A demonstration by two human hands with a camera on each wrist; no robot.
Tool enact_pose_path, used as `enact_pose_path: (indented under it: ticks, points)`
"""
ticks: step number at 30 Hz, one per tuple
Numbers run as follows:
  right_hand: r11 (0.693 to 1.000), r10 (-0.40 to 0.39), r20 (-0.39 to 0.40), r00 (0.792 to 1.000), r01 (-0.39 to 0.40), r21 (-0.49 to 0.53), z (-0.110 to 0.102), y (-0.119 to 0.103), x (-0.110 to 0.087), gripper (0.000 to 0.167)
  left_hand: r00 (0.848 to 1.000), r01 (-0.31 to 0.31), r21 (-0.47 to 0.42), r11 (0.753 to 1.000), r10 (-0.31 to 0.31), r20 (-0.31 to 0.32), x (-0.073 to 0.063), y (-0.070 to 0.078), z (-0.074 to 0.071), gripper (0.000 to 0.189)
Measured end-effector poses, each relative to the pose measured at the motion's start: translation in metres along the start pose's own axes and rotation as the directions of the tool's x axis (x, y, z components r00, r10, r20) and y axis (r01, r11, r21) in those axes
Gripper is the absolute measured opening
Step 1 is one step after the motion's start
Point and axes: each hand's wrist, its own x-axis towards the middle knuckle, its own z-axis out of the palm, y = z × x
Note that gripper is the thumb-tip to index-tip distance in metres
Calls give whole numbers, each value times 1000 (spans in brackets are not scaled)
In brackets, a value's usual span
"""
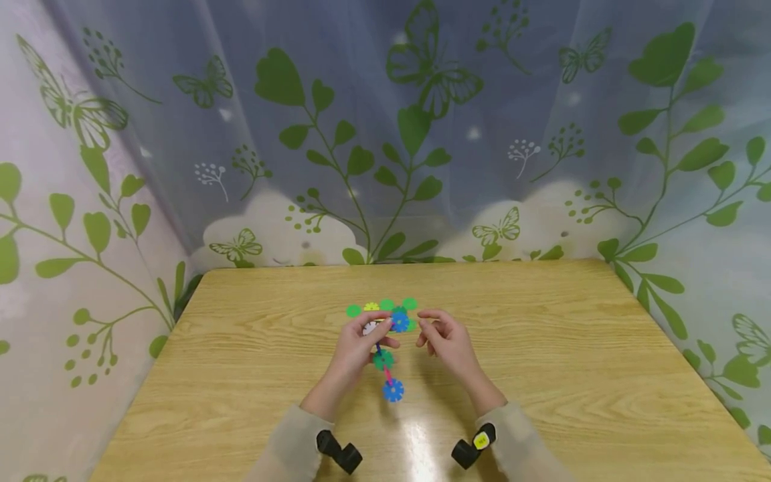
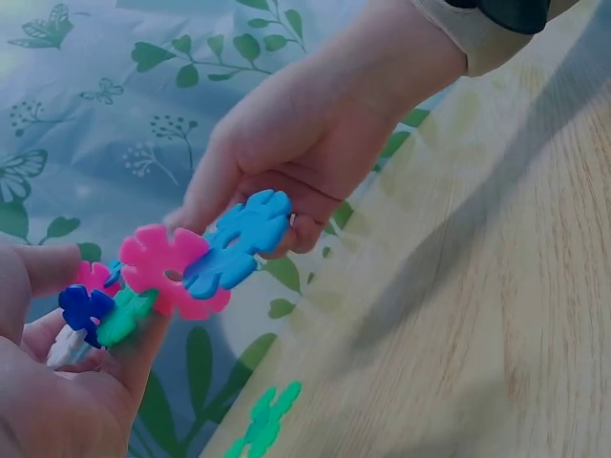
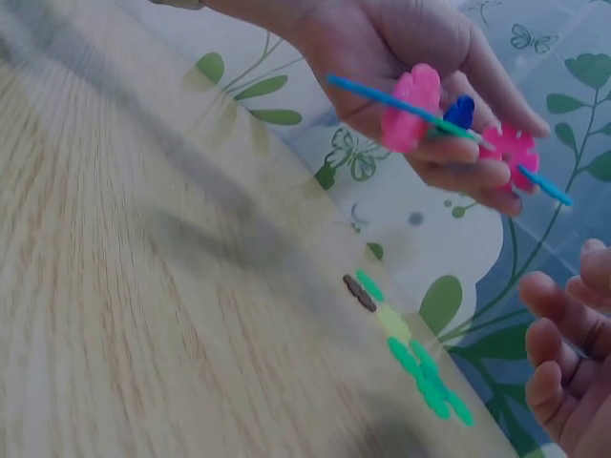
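My left hand grips a chain of slotted plastic flower discs, the interlocking kind, between thumb and fingers. The chain has a white disc, a green disc and a blue disc at the end nearest me. Another blue disc stands at the far end, by the thumb tip. In the left wrist view a pink disc slots into a blue disc. To the right of the chain is my right hand, its fingers loosely bent with nothing between them.
Beyond the hands, loose discs lie on the wooden table: several green ones, a yellow disc and a brown disc. A patterned curtain hangs along the table's far edge and sides.
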Motion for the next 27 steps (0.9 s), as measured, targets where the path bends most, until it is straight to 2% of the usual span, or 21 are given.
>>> enact_pose_path:
  ticks: [2, 10, 16, 21, 24, 27]
  points:
    - [999, 9, -8, 1000, -9, -31, -1, 5, 3, 18, 1000, 1, -5, 1000, -1, 0, -1, 0, -1, 38]
    - [993, 21, -32, 999, -25, -120, 1, 50, 27, 21, 1000, -3, -73, 997, 5, 21, 0, -4, -3, 39]
    - [976, 69, -71, 995, -82, -204, 6, 60, 37, 23, 1000, -12, -74, 997, 14, 28, -1, -3, -2, 37]
    - [958, 108, -60, 992, -120, -260, 9, 64, 44, 27, 999, -16, -76, 997, 18, 29, -1, -2, -1, 38]
    - [943, 92, -35, 995, -99, -318, 10, 67, 49, 28, 999, -20, -81, 996, 23, 36, -1, -2, -1, 39]
    - [912, 58, -28, 998, -64, -405, 12, 72, 54, 28, 999, -29, -86, 996, 33, 39, -1, -3, 0, 38]
